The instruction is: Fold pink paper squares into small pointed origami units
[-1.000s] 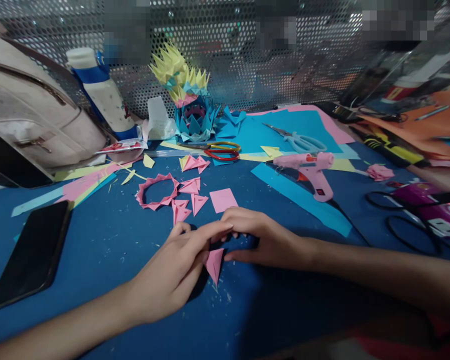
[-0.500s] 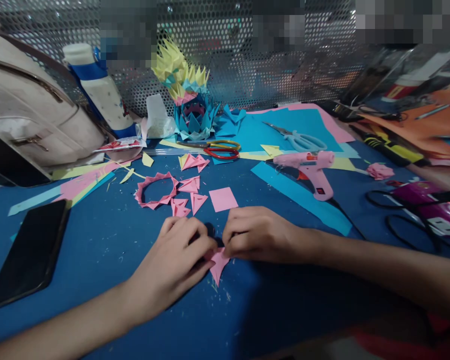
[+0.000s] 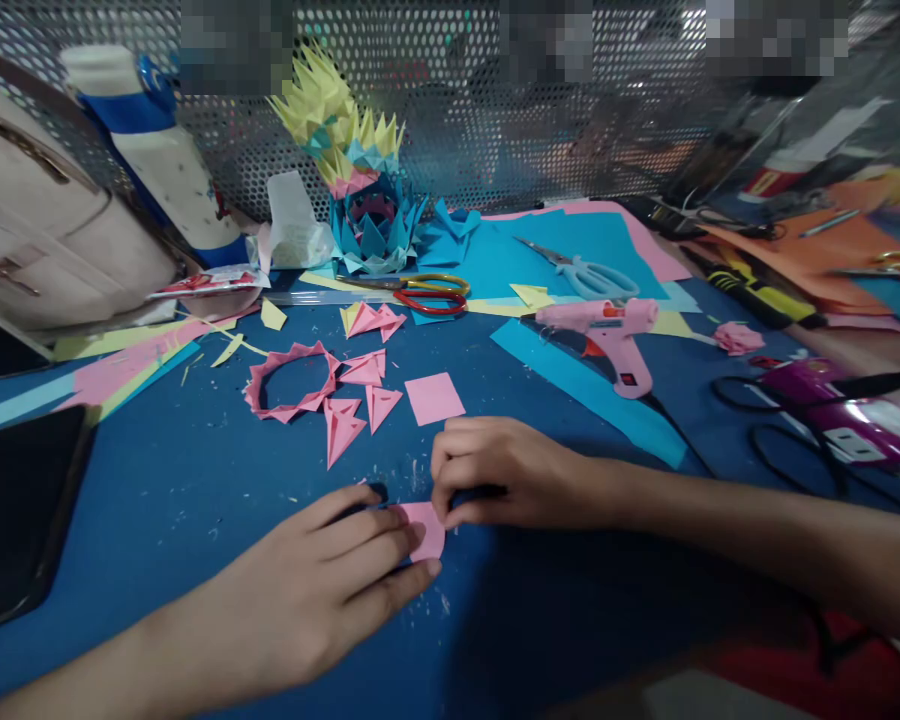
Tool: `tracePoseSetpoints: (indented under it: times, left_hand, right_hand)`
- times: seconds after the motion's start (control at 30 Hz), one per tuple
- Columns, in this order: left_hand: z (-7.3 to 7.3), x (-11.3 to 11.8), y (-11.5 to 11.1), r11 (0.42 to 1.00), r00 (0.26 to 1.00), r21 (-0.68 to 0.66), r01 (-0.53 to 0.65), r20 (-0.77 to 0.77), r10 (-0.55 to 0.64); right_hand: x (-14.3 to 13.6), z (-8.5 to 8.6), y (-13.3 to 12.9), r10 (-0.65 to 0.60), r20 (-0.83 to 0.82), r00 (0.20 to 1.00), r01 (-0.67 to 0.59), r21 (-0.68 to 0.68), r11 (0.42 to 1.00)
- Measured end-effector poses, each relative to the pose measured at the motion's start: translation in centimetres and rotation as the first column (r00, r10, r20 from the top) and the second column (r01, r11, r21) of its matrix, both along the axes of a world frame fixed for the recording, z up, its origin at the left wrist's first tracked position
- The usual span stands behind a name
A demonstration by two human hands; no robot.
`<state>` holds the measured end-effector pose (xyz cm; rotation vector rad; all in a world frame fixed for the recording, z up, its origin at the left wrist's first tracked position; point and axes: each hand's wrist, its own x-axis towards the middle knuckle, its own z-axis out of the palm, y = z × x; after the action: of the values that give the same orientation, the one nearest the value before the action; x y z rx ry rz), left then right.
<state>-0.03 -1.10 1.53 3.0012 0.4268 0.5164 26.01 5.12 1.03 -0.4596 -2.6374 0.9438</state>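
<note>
A small pink paper piece (image 3: 424,532) lies on the blue table between my hands, its left part covered by my fingers. My left hand (image 3: 345,570) rests flat with its fingers spread over that piece. The fingers of my right hand (image 3: 495,472) pinch its upper right edge. Just beyond are a pink paper square (image 3: 435,398), several folded pink triangles (image 3: 342,428) and a ring of joined pink folds (image 3: 253,392).
A pink glue gun (image 3: 621,335), a blue strip (image 3: 585,385) and light-blue scissors (image 3: 596,278) lie beyond my right hand. A black phone (image 3: 26,510) is at left; a bottle (image 3: 165,160) and a folded-paper figure (image 3: 367,190) stand behind. A purple device (image 3: 847,415) is at right.
My left hand has opened out and flattened. The pink paper between my hands shows a rounded flap where a pointed tip was. The view has shifted slightly, moving the scene left.
</note>
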Motion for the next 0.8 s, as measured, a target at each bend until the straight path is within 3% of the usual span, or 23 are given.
tracePoseSetpoints:
  times: [0.17, 0.4, 0.8]
  left_hand:
    - [-0.3, -0.2, -0.4, 1.000, 0.999, 0.004, -0.013, -0.038, 0.013]
    - [-0.2, -0.4, -0.6, 1.000, 0.988, -0.021, -0.013, -0.153, 0.010]
    - [-0.4, -0.3, -0.5, 1.000, 0.991, -0.010, -0.008, -0.137, 0.006]
  right_hand:
    - [-0.6, 0.3, -0.7, -0.105, 0.061, 0.993, 0.108, -0.061, 0.992]
    - [-0.8, 0.4, -1.4, -0.147, 0.092, 0.985, 0.148, -0.003, 0.989]
    - [-0.8, -0.4, -2.4, -0.192, 0.038, 0.981, 0.184, 0.145, 0.972]
